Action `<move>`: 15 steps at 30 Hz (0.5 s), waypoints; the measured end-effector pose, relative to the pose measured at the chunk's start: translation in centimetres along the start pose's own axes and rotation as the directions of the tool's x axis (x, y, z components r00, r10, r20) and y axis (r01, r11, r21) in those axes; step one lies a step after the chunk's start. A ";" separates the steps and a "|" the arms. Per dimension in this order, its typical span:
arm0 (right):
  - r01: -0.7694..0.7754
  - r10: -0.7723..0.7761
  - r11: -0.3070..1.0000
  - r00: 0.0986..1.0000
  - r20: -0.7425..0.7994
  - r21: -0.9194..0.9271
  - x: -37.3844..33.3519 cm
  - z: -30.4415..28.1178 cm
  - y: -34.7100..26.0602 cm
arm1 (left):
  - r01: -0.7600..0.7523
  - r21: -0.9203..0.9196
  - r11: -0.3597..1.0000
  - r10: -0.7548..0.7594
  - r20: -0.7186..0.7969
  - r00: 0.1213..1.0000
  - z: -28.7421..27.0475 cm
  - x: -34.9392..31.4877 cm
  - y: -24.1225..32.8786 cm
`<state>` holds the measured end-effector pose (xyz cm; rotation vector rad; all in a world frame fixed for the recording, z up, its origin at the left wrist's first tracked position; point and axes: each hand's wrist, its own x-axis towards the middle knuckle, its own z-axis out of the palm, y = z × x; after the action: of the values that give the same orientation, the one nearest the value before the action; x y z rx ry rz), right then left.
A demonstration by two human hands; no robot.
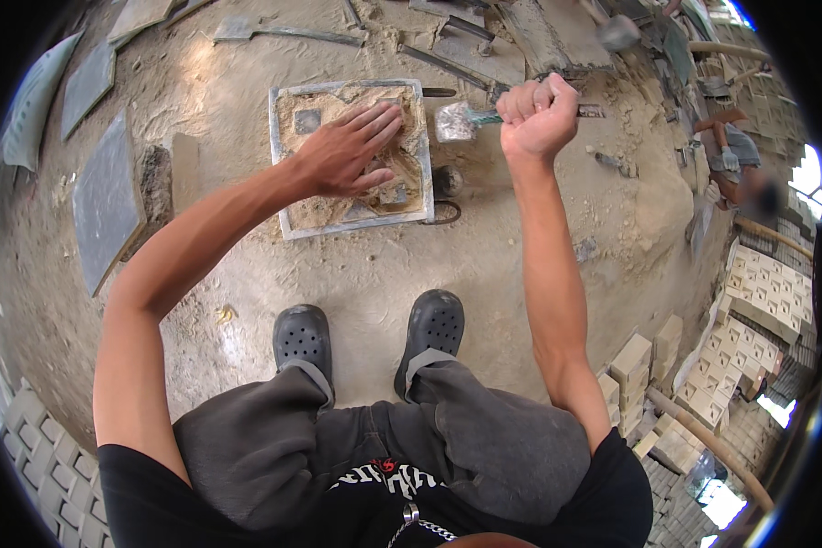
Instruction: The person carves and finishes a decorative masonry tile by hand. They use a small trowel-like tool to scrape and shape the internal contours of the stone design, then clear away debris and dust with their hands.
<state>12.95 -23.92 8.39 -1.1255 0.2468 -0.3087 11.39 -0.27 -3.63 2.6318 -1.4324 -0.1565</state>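
While a pair of dark grey clogs [303, 340] stands on the near side of the square frame [356, 226], the work itself lies within the frame's rim. Tan sandy fill [318, 205] reaches its sides, so the filling looks well advanced; yet the surface is lumpy and broken, with grey square pieces [307, 121] showing through, so I judge the surface unfinished. The left hand [352, 151] is over the frame's middle, palm down, fingers stretched nearly straight, thumb apart, gripping nothing; whether it presses on the fill or sits just above, I cannot tell. The fill lies directly beneath those fingers and spreads past them. Just right of the frame, apart from its rim, is the whitish head of a hammer [455, 121]; its green handle [484, 119] runs into the right hand [537, 114], whose fingers curl tightly round it. Beyond the frame's far side lie dark metal bars [443, 68] and a long-handled tool [288, 35]. Well off to the frame's right are stacked tan blocks [767, 292] and another person [742, 148].
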 end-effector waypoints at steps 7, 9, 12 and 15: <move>0.009 -0.003 0.999 0.987 0.161 -0.038 2.2 3.7 0.1 | -0.008 -0.203 0.979 -0.011 -0.092 0.996 -1.2 -0.9 -0.6; 0.067 -0.061 0.992 0.996 0.067 -0.105 1.9 4.4 0.9 | 0.038 -0.327 0.944 -0.128 -0.258 0.958 -1.1 1.6 -2.2; 0.011 -0.006 0.995 0.999 0.053 -0.096 1.9 3.9 5.2 | 0.032 -0.816 0.578 -0.326 -0.195 0.925 -1.7 6.0 -5.3; 0.001 0.015 0.990 0.994 0.108 -0.143 0.9 5.1 4.3 | 0.104 -0.898 0.428 -0.230 0.004 0.973 -1.8 10.1 -7.1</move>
<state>16.06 -18.20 6.51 -1.2788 0.1779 -0.2250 23.03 -4.84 -3.33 1.7829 -0.6721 -0.5909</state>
